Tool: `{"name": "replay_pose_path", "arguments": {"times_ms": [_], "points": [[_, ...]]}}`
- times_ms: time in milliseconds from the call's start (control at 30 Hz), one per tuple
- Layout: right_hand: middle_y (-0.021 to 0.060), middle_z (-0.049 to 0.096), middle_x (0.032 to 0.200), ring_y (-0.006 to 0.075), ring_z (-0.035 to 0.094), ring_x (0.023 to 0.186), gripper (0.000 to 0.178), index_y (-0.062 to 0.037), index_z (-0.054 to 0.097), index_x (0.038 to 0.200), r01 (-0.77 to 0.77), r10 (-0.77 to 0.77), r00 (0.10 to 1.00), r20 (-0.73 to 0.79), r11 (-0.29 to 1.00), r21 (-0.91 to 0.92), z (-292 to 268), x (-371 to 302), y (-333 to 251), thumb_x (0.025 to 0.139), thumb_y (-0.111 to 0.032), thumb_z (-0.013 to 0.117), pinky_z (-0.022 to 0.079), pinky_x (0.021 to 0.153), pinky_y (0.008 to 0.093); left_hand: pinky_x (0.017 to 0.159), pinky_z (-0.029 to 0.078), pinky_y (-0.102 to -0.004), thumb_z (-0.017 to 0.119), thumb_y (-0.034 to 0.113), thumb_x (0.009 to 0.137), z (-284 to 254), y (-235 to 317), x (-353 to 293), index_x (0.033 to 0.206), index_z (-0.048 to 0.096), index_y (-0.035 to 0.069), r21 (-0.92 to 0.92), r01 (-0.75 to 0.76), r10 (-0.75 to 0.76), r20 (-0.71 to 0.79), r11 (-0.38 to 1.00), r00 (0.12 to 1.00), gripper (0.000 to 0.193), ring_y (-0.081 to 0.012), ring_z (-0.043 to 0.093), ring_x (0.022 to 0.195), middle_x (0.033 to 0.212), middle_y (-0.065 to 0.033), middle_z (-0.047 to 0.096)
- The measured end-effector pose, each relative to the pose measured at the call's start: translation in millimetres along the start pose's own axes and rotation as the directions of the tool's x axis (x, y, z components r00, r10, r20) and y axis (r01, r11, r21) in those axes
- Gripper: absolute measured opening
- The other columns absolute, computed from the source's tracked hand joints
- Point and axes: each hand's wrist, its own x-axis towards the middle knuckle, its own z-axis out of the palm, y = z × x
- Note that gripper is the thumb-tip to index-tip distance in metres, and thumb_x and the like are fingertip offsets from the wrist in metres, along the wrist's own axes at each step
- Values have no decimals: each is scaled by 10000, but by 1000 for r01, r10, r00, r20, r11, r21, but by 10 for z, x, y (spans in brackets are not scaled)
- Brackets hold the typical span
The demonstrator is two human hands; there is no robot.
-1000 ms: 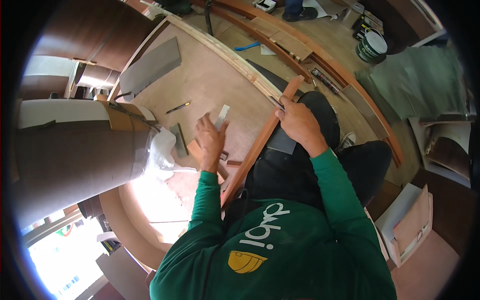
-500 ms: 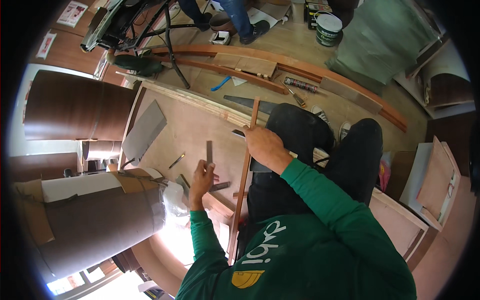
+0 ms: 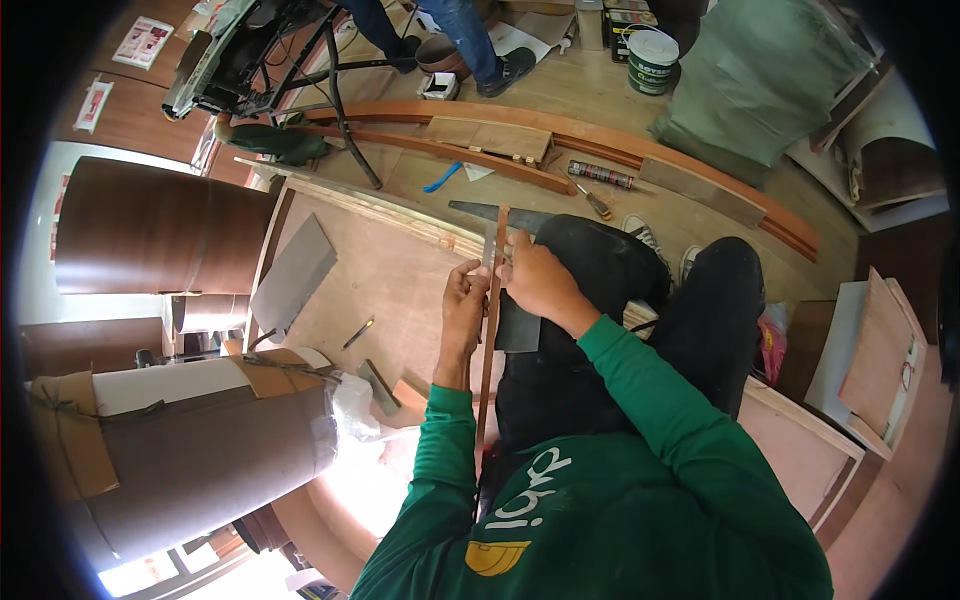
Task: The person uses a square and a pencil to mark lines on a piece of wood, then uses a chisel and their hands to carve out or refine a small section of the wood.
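Left hand (image 3: 463,312) is moving from over the panel (image 3: 392,270) to the wooden strip (image 3: 489,355), bringing the flat grey bar (image 3: 489,243).
Its fingers are pinching the bar, which is lying along the wooden strip's left side, near the far end. Right hand (image 3: 542,287) is curling at the strip's right side; its exact grip cannot be told. Pencil (image 3: 357,334) is lying left of the strip.

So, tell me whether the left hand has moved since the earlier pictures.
Yes: judged against the pencil, the left hand has moved rightward, away from it, to the wooden strip.
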Motion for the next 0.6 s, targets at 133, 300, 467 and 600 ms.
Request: {"name": "replay_pose_path", "arguments": {"times_ms": [133, 300, 467, 600], "points": [[345, 731, 1046, 503, 725, 1020, 428, 101, 594, 1232, -40, 39, 999, 14, 997, 72, -81, 128, 134, 949, -199, 709, 579, 880, 570, 546, 418, -222, 707, 317, 1071, 110, 181, 191, 1121, 615, 38, 105, 35, -39, 38, 994, 999, 298, -53, 528, 628, 799, 19, 611], [299, 750, 957, 461, 740, 1013, 258, 63, 695, 1038, -380, 290, 918, 270, 839, 390, -134, 161, -114, 938, -174, 676, 580, 868, 494, 551, 437, -219, 664, 294, 1092, -50, 97, 370, 1065, 607, 73, -5, 61, -60, 87, 998, 994, 230, -63, 556, 636, 809, 23, 620], [276, 755, 945, 447, 748, 1020, 281, 60, 683, 1050, -223, 217, 974, 62, 883, 413, 252, 238, 95, 944, -200, 693, 579, 878, 490, 623, 533, -247, 618, 290, 1123, -167, 89, 519, 1042, 604, 100, -236, 193, -155, 172, 952, 973, 207, -98, 576, 671, 828, -4, 610], [262, 735, 990, 367, 720, 906, 454, 107, 609, 1217, -209, 228, 973, -27, 931, 300, 419, 349, 103, 966, -253, 723, 558, 772, 453, 659, 549, -242, 592, 285, 1135, -285, 102, 574, 1074, 617, 91, -259, 223, -149, 278, 940, 949, 205, -96, 607, 754, 868, -10, 633]]}}
